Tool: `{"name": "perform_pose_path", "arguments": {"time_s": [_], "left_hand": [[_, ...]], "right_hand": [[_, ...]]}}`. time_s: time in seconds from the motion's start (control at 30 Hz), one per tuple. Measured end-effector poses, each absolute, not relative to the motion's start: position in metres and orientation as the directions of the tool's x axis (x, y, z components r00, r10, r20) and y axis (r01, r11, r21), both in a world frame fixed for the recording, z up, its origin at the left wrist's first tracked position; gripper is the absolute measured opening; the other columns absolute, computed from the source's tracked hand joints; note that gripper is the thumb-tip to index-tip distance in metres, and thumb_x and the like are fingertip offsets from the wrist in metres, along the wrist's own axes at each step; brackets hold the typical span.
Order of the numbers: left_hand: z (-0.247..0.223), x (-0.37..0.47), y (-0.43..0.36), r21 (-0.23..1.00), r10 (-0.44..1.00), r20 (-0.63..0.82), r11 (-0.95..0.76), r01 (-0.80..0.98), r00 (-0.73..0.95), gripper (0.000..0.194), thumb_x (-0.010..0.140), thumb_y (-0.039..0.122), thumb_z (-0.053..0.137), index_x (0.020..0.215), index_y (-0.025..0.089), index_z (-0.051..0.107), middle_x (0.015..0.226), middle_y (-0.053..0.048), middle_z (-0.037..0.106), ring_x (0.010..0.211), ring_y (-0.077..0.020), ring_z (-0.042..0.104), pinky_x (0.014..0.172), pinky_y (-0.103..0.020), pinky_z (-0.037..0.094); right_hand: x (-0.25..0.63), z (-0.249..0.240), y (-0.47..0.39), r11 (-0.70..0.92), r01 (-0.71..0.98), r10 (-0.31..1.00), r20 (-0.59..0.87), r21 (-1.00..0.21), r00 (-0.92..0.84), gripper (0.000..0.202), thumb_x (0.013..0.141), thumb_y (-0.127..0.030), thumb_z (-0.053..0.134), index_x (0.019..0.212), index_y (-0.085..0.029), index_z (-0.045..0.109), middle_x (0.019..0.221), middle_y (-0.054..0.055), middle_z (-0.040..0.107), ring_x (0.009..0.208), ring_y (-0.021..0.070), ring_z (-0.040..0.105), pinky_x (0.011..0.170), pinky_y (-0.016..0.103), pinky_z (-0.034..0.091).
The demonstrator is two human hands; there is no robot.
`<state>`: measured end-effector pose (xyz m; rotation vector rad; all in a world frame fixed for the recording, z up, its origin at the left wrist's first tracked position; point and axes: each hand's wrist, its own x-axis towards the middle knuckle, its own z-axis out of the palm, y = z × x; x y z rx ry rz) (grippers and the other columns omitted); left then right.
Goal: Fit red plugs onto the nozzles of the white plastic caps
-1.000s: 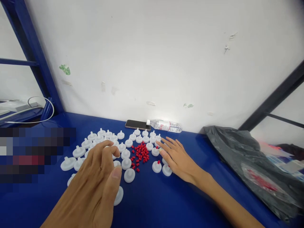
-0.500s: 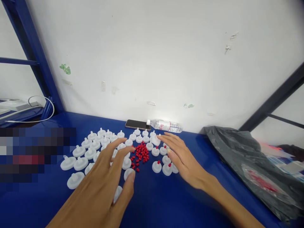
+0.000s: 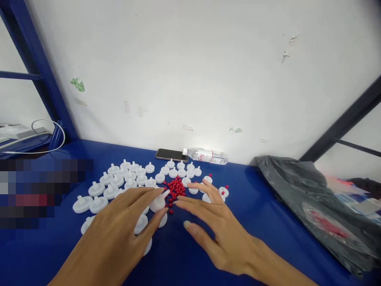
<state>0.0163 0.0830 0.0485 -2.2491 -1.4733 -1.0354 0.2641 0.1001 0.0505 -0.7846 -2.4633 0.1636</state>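
Note:
My left hand [image 3: 131, 222] pinches a white plastic disc with a thin spout [image 3: 157, 203] between thumb and fingers, its spout tilted up to the right. Over the right side of a pile of small red caps [image 3: 176, 186], my right hand [image 3: 220, 226] is open, fingers apart, with nothing visible in it. Several more white spouted discs [image 3: 97, 188] lie around and behind my left hand, spouts up. Right of the pile, discs with red caps on their spouts [image 3: 224, 192] sit partly hidden behind my right hand.
A phone [image 3: 171, 154] and a clear plastic bottle [image 3: 208, 155] lie along the wall at the back of the blue table [image 3: 256, 206]. On the right is a dark plastic bag [image 3: 285, 190] with a clear packet of red pieces [image 3: 329, 224] on it. A blue frame [image 3: 44, 71] stands at left.
My left hand has closed on a white disc and lifted it. My right hand has moved left and nearer, from the capped discs to the red caps. The view has shifted slightly.

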Motion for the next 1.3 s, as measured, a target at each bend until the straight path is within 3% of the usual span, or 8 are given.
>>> {"name": "perform_pose_path", "arguments": {"time_s": [0.1, 0.23, 0.43, 0.63, 0.77, 0.9, 1.3], "left_hand": [[0.052, 0.013, 0.086, 0.153, 0.69, 0.685, -0.45, 0.88, 0.234, 0.041, 0.104, 0.055, 0.042, 0.115, 0.027, 0.071, 0.11, -0.003, 0.08, 0.094, -0.0231, 0.08, 0.076, -0.037, 0.067], [0.054, 0.015, 0.086, 0.149, 0.687, 0.683, -0.462, 0.875, 0.247, 0.042, 0.105, 0.053, 0.04, 0.115, 0.027, 0.072, 0.108, -0.004, 0.08, 0.092, -0.0227, 0.08, 0.073, -0.036, 0.067], [0.052, 0.02, 0.087, 0.144, 0.684, 0.671, -0.499, 0.855, 0.286, 0.039, 0.105, 0.045, 0.041, 0.115, 0.024, 0.073, 0.104, -0.006, 0.081, 0.09, -0.0241, 0.08, 0.076, -0.039, 0.067], [0.044, 0.019, 0.097, 0.125, 0.669, 0.652, -0.559, 0.819, 0.357, 0.037, 0.104, 0.034, 0.041, 0.111, 0.026, 0.076, 0.105, -0.007, 0.079, 0.092, -0.0256, 0.079, 0.076, -0.04, 0.067], [0.04, 0.019, 0.098, 0.113, 0.662, 0.642, -0.581, 0.806, 0.387, 0.037, 0.1, 0.022, 0.041, 0.104, 0.026, 0.078, 0.103, -0.007, 0.078, 0.083, -0.0213, 0.079, 0.065, -0.031, 0.066], [0.033, 0.023, 0.095, 0.156, 0.692, 0.6, -0.594, 0.789, 0.402, 0.035, 0.098, 0.016, 0.043, 0.106, 0.026, 0.075, 0.108, -0.006, 0.075, 0.072, -0.0153, 0.076, 0.061, -0.025, 0.063], [0.032, 0.034, 0.091, 0.126, 0.616, 0.689, -0.621, 0.774, 0.382, 0.032, 0.098, 0.012, 0.042, 0.107, 0.023, 0.071, 0.104, -0.007, 0.073, 0.063, -0.0145, 0.074, 0.052, -0.024, 0.06]], "right_hand": [[0.257, 0.037, 0.107, 0.819, 0.567, 0.536, 0.468, -0.088, -0.702, 0.032, 0.106, -0.021, 0.051, 0.136, -0.025, 0.061, 0.132, -0.001, 0.072, 0.145, 0.0229, 0.042, 0.131, 0.054, 0.002], [0.254, 0.025, 0.112, 0.822, 0.557, 0.485, 0.364, 0.121, -0.795, 0.04, 0.102, -0.018, 0.055, 0.142, -0.018, 0.057, 0.134, 0.006, 0.07, 0.141, 0.0274, 0.045, 0.13, 0.056, -0.002], [0.253, 0.023, 0.117, 0.835, 0.512, 0.426, 0.353, 0.2, -0.833, 0.032, 0.101, -0.013, 0.055, 0.132, -0.015, 0.062, 0.114, 0.007, 0.076, 0.133, 0.0256, 0.053, 0.13, 0.057, 0.009], [0.254, 0.019, 0.119, 0.861, 0.495, 0.388, 0.48, 0.115, -0.787, 0.02, 0.102, -0.008, 0.056, 0.106, -0.019, 0.072, 0.091, 0.002, 0.079, 0.122, 0.0229, 0.063, 0.127, 0.057, 0.02], [0.257, 0.03, 0.118, 0.851, 0.501, 0.485, 0.599, -0.156, -0.637, 0.013, 0.103, -0.021, 0.061, 0.105, -0.025, 0.073, 0.093, -0.002, 0.08, 0.108, 0.0184, 0.069, 0.121, 0.05, 0.033], [0.257, 0.044, 0.114, 0.819, 0.421, 0.564, 0.677, -0.39, -0.472, 0.005, 0.098, -0.023, 0.07, 0.101, -0.025, 0.074, 0.091, -0.003, 0.08, 0.096, 0.017, 0.072, 0.109, 0.041, 0.044], [0.254, 0.039, 0.112, 0.829, 0.414, 0.534, 0.752, -0.376, -0.386, 0.01, 0.096, -0.02, 0.072, 0.101, -0.027, 0.077, 0.087, -0.003, 0.081, 0.088, 0.0188, 0.075, 0.105, 0.045, 0.045]]}}
